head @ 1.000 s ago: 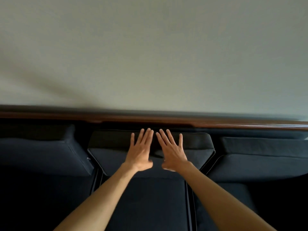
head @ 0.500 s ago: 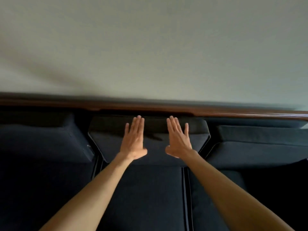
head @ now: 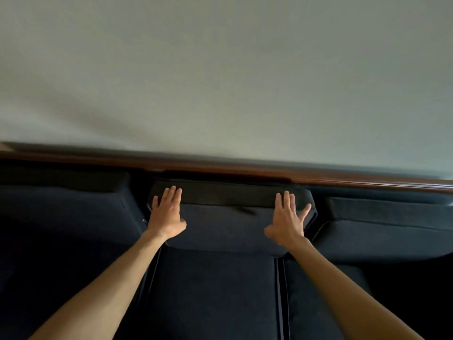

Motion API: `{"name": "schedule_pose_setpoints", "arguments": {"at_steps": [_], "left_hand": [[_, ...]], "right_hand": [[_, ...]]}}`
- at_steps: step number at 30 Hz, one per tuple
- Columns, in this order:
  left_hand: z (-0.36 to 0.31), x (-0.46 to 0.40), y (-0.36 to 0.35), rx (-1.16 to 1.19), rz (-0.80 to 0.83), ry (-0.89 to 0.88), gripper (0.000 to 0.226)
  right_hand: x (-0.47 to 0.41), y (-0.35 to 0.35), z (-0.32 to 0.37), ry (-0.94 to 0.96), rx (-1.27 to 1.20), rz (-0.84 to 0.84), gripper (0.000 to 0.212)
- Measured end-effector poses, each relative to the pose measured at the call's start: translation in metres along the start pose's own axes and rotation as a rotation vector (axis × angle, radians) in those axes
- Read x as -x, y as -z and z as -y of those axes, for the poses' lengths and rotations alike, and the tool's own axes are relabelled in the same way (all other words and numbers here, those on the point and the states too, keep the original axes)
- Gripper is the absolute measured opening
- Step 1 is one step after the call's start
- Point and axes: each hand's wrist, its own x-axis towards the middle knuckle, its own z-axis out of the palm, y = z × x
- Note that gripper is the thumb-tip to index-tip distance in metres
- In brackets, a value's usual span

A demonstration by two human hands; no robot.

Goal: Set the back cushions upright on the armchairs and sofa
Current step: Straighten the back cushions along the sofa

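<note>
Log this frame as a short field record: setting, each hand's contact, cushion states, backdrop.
setting: dark sofa against a pale wall
left hand: flat and open on the middle back cushion, near its left end
right hand: flat, fingers spread, near the same cushion's right end
left back cushion: standing, untouched
right back cushion: standing, untouched
sofa back rail: brown wood, above the cushions

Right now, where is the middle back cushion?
In the head view the middle back cushion stands centred against the sofa's wooden rail, between two other back cushions, with the left hand and right hand flat on it.
</note>
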Motion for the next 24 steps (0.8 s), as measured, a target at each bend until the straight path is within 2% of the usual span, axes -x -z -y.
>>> {"name": "schedule_pose_setpoints", "arguments": {"at_steps": [4,7,10,14,19,24], "left_hand": [[0.026,0.010,0.022,0.149,-0.110,-0.056,0.070],[0.066,0.017,0.043,0.230,-0.217,-0.086,0.058],[0.123,0.018,0.063,0.237,-0.277,-0.095,0.054],[0.217,0.007,0.086,0.196,-0.276,-0.110,0.058],[0.335,-0.004,0.093,0.071,-0.200,-0.116,0.082],[0.403,-0.022,0.080,-0.005,-0.072,-0.136,0.098]], "right_hand": [[0.004,0.014,0.076,0.302,-0.133,-0.018,0.078],[0.006,0.023,0.148,0.389,-0.243,0.006,0.060],[0.006,0.029,0.230,0.443,-0.288,0.021,0.054],[0.000,0.017,0.340,0.457,-0.322,-0.005,0.059],[-0.008,-0.018,0.463,0.457,-0.186,-0.040,0.082],[-0.019,-0.033,0.533,0.424,-0.096,-0.071,0.093]]}}
